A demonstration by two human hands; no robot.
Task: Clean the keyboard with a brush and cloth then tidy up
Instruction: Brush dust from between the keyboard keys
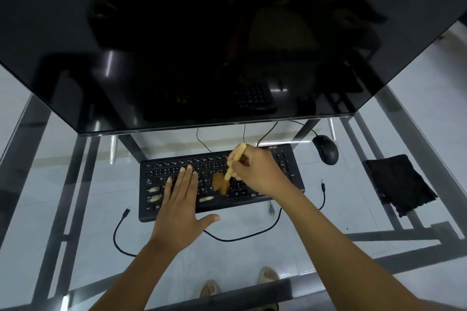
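Glass surface (pixel 252 255) on a dark metal frame fills the view, with the tiled floor and the person's sandalled feet showing through it. Over its far half looms a large black monitor (pixel 202 33), switched off and reflecting the scene. Below the screen lies a black keyboard (pixel 283 159), roughly centred and angled slightly. To its right, well apart, a dark cloth (pixel 399 184) lies crumpled on the glass, untouched. Between the cloth and the monitor sits a black mouse (pixel 326 149). A loose black cable (pixel 242 236) curls along the near edge of the keyboard.

The left hand (pixel 179 209) lies flat on the keyboard's left half, fingers straight and together, thumb spread out past the near edge, steadying it. The right hand (pixel 255 171) grips a pale wooden-handled brush (pixel 233 163) over the middle-right keys, its fingers curled round the handle. The tan bristles (pixel 219 183) splay against the keys.

Judging by this, the brushing step is in hand and the wiping has not begun. The next move likely calls for sweeping the remaining rows, the left half included, so the steadying hand must shift. Afterwards the brush must be put down and the cloth fetched from the right.
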